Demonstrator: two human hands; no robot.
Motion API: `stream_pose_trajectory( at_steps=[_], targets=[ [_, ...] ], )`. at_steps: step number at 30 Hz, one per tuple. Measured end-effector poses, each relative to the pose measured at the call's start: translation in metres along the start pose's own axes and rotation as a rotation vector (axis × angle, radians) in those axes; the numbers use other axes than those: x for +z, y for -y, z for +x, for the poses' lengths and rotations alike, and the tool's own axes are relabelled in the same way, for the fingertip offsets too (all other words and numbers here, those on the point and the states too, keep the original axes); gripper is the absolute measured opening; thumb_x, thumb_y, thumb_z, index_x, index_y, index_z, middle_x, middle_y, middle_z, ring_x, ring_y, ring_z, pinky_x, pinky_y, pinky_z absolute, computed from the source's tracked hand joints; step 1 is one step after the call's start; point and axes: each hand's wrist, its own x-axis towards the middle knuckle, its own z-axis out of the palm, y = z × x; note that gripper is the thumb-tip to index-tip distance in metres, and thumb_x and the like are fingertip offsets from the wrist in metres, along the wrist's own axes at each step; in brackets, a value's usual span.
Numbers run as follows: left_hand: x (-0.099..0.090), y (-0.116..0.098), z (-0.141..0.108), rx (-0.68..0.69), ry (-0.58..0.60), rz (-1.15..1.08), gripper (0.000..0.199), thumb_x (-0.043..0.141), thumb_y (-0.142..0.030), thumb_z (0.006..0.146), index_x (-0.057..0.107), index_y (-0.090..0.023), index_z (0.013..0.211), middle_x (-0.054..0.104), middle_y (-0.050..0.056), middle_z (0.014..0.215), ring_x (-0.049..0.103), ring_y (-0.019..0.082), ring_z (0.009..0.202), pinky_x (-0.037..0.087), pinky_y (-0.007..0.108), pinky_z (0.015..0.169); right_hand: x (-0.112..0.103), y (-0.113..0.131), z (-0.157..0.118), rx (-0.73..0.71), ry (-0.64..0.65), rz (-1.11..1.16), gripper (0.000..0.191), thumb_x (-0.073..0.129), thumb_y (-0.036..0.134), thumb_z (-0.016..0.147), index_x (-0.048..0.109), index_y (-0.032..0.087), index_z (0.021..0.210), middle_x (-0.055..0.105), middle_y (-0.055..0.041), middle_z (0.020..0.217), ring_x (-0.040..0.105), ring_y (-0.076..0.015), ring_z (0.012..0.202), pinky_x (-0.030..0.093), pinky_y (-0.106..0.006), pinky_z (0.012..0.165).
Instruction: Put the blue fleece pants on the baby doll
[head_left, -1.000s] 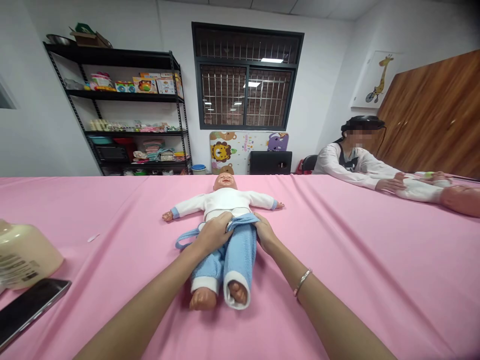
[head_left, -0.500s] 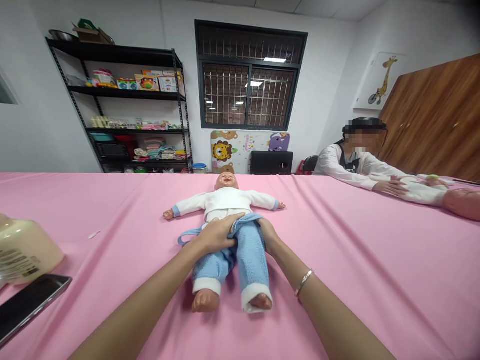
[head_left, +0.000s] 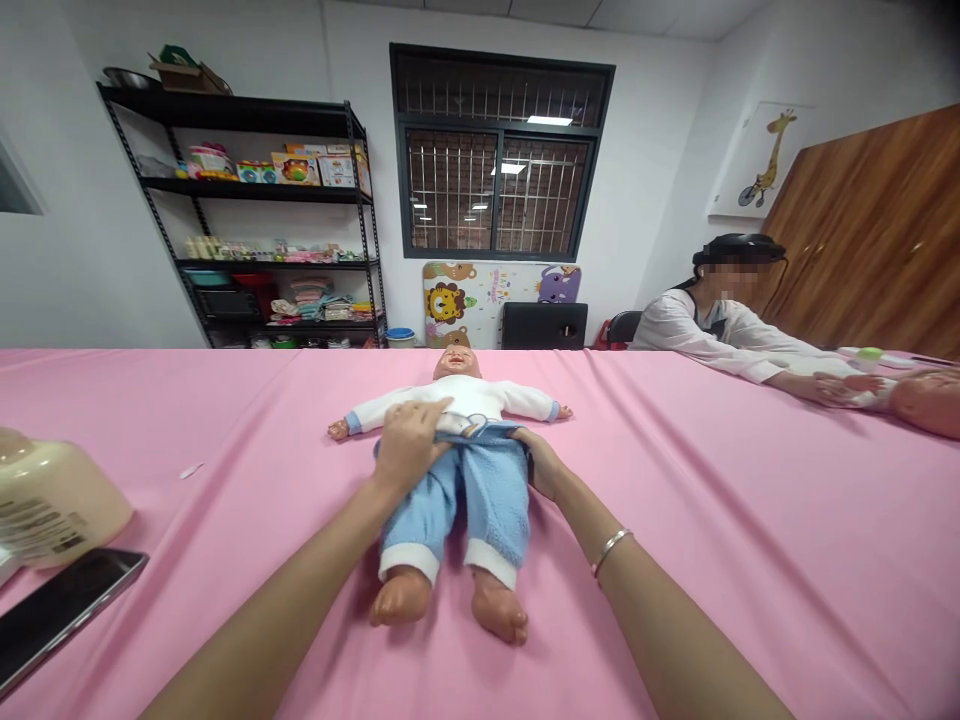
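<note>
A baby doll (head_left: pixel 457 362) lies on its back, arms spread and feet toward me. It wears a white top (head_left: pixel 420 400) with blue cuffs and fluffy blue pants (head_left: pixel 495 490) with white ankle bands. Both bare feet stick out below the bands. My left hand (head_left: pixel 409 440) is at the waist on the left side, its thumb and fingers closed on the waistband. On the other side my right hand (head_left: pixel 544 465) pinches the waistband's edge, with some fingers hidden behind the cloth. The waistband stretches between my hands across the doll's belly.
A pink cloth (head_left: pixel 262 430) covers the table. A cream bottle (head_left: pixel 56 500) and a phone (head_left: pixel 67 610) are at the left, with a small white piece (head_left: pixel 191 470) beyond. Across the right side, a person (head_left: pixel 701 310) handles another doll (head_left: pixel 926 400). Shelves (head_left: pixel 281 180) stand behind.
The waistband has moved up the doll's belly and lies straighter. My left hand has shifted left and farther up. The pant legs have risen, showing more of the feet.
</note>
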Motion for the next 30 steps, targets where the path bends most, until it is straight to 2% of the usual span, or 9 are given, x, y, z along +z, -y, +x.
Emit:
stream_pose_trajectory(
  at_steps=[3,5,8,11,15,20,26,28,30],
  targets=[
    [-0.006,0.032,0.003,-0.193,-0.197,0.007,0.059,0.060,-0.044,0.076,0.043,-0.017,0.127,0.047,0.015,0.127,0.037,0.035,0.119,0.022,0.047,0.100,-0.008,-0.002,0.000,0.120,-0.010,0.092,0.040,0.048,0.043,0.076,0.066,0.014,0.097,0.066,-0.0082,0.088,0.060,-0.0215,0.081,0.048,-0.032,0.070],
    [-0.006,0.051,-0.001,-0.381,-0.190,-0.118,0.066,0.059,-0.050,0.074,0.042,-0.013,0.127,0.044,0.018,0.130,0.037,0.035,0.120,0.025,0.047,0.100,-0.010,-0.005,0.001,0.244,-0.113,0.172,0.042,0.051,0.044,0.073,0.065,0.014,0.099,0.066,-0.0085,0.089,0.061,-0.0215,0.080,0.049,-0.031,0.068],
    [0.001,0.061,-0.016,-0.430,0.089,-0.542,0.061,0.052,-0.055,0.076,0.050,-0.010,0.117,0.051,0.017,0.123,0.045,0.031,0.115,0.035,0.043,0.096,-0.006,-0.006,0.002,0.240,-0.251,0.196,0.037,0.060,0.038,0.067,0.065,0.016,0.096,0.066,-0.0058,0.096,0.059,-0.0210,0.089,0.047,-0.030,0.076],
    [0.010,0.052,-0.028,-0.303,0.206,-0.805,0.056,0.058,-0.049,0.075,0.050,-0.014,0.117,0.051,0.012,0.126,0.045,0.027,0.116,0.034,0.039,0.099,0.003,0.000,-0.004,0.044,-0.111,0.102,0.039,0.060,0.038,0.070,0.062,0.016,0.102,0.062,-0.0041,0.107,0.055,-0.0214,0.101,0.043,-0.032,0.088],
    [0.017,0.039,-0.028,-0.367,0.143,-0.872,0.047,0.059,-0.040,0.072,0.053,-0.012,0.109,0.057,0.011,0.116,0.049,0.026,0.111,0.036,0.040,0.098,0.009,0.010,-0.013,-0.038,0.073,-0.118,0.045,0.060,0.047,0.073,0.062,0.013,0.103,0.064,-0.0067,0.102,0.056,-0.0251,0.099,0.043,-0.037,0.087],
    [0.004,0.039,-0.027,-0.452,0.231,-0.932,0.035,0.050,-0.036,0.073,0.057,-0.012,0.097,0.061,0.009,0.104,0.052,0.027,0.101,0.039,0.042,0.091,0.007,0.014,-0.014,-0.012,0.149,-0.186,0.050,0.053,0.056,0.076,0.066,0.014,0.102,0.065,-0.0060,0.099,0.055,-0.0265,0.099,0.041,-0.039,0.089],
    [-0.027,0.036,-0.036,-0.391,0.644,-1.175,0.052,0.059,-0.025,0.061,0.057,-0.023,0.112,0.056,0.004,0.119,0.048,0.026,0.110,0.031,0.041,0.101,0.004,0.028,-0.024,0.079,0.300,-0.259,0.043,0.061,0.052,0.070,0.070,0.013,0.085,0.066,-0.0053,0.082,0.057,-0.0247,0.082,0.044,-0.035,0.075],
    [-0.034,0.039,-0.038,-0.393,0.785,-1.228,0.058,0.065,-0.034,0.060,0.055,-0.025,0.116,0.054,0.003,0.121,0.047,0.027,0.113,0.031,0.041,0.101,0.002,0.031,-0.026,0.088,0.334,-0.245,0.040,0.066,0.049,0.067,0.069,0.014,0.086,0.066,-0.0047,0.083,0.057,-0.0237,0.082,0.045,-0.034,0.075],
    [-0.037,0.042,-0.037,-0.383,0.826,-1.192,0.058,0.065,-0.048,0.063,0.057,-0.023,0.115,0.056,0.005,0.119,0.047,0.028,0.112,0.034,0.041,0.099,-0.002,0.031,-0.025,0.107,0.359,-0.237,0.040,0.066,0.049,0.066,0.069,0.015,0.087,0.066,-0.0048,0.086,0.057,-0.0229,0.084,0.044,-0.034,0.077]
  ],
)
